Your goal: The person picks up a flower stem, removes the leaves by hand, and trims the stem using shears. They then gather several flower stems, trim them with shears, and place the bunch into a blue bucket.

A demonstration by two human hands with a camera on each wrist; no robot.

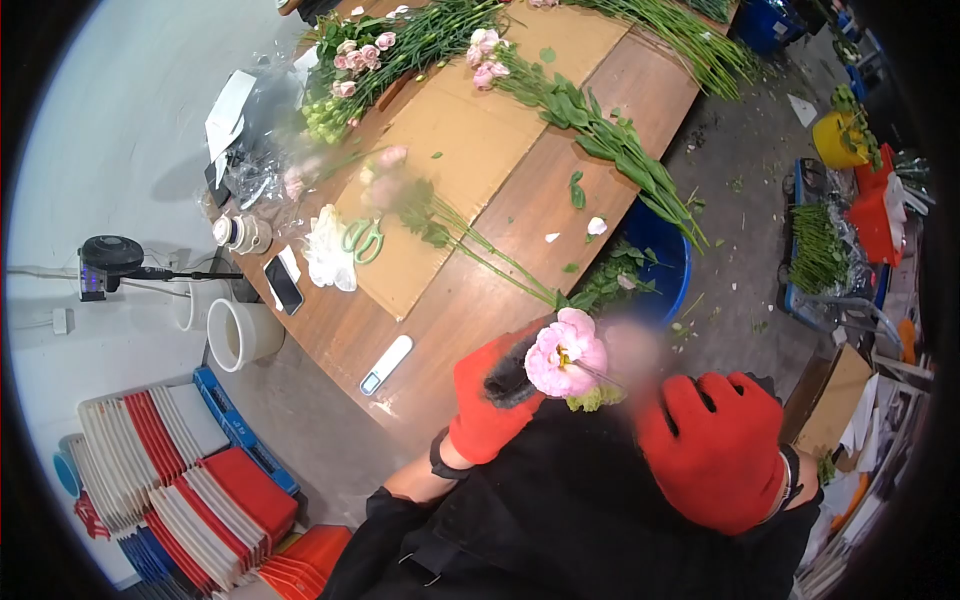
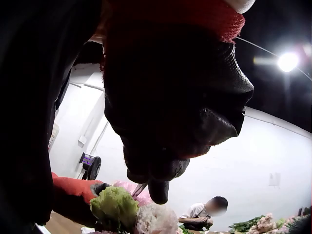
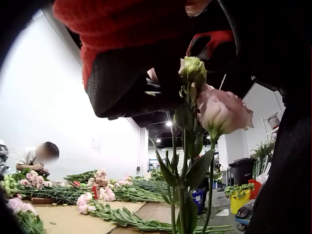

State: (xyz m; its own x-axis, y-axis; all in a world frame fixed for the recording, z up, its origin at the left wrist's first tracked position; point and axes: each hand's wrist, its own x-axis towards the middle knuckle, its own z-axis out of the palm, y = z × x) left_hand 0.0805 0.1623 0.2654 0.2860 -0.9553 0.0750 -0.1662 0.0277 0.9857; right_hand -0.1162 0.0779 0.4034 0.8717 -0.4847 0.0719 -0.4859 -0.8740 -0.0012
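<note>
My left hand (image 1: 495, 385), in a red glove with a dark palm, grips the stem of a pink lisianthus (image 1: 565, 355). Its open bloom faces up, with a yellow centre and a greenish bud (image 1: 597, 398) beside it. Leafy stems (image 3: 183, 195) hang below the bloom in the right wrist view. Gloved in red too, my right hand (image 1: 712, 450) has curled fingers and pinches a thin pointed metal tool (image 2: 140, 189). Its tip reaches into the bloom's centre. Blur hides part of the right fingertips in the head view.
Cut lisianthus (image 1: 600, 130) lie across the cardboard (image 1: 450, 165) on the wooden table (image 1: 540, 225). Green scissors (image 1: 362, 241), a phone (image 1: 284, 284) and a white device (image 1: 386, 364) lie nearer. A blue bucket (image 1: 672, 265) stands below the edge. Another person (image 3: 36, 158) sits across.
</note>
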